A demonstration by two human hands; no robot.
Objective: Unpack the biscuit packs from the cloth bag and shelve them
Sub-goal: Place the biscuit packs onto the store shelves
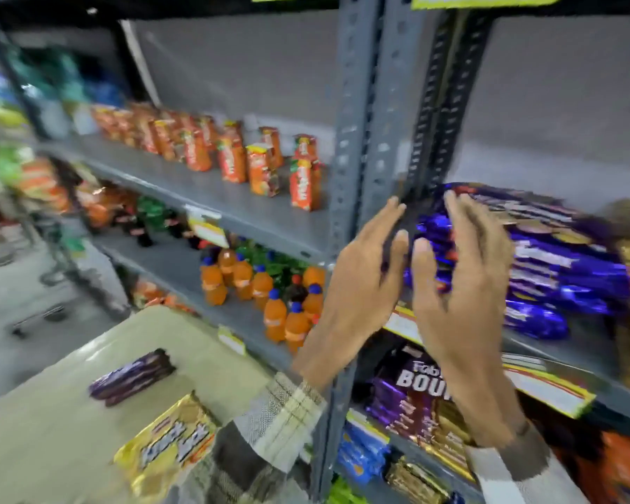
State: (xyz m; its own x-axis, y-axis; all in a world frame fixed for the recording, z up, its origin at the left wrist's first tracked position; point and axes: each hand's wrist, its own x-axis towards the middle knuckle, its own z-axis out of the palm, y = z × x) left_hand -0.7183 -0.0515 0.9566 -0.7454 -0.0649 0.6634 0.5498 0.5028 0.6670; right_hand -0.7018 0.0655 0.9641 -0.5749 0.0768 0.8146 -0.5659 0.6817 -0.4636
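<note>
Directly beyond the hands: a stack of blue-purple biscuit packs lying on a grey metal shelf, just right of a perforated upright post. Left hand and right hand are raised side by side before the stack's near end, fingers spread and slack, palms facing each other with a narrow gap between; neither hand closes on a pack, though the right fingertips overlap the wrappers and contact cannot be told through the blur. Both wrists show pale checked sleeves.

Below and left of the left hand: a beige cloth surface, probably the bag, carrying one dark purple pack and one yellow pack, apart from each other.

Below the right hand: a lower shelf with purple packs lettered "BOUR".

Left of the left hand: orange juice cartons on an upper shelf; orange drink bottles on the shelf beneath.
</note>
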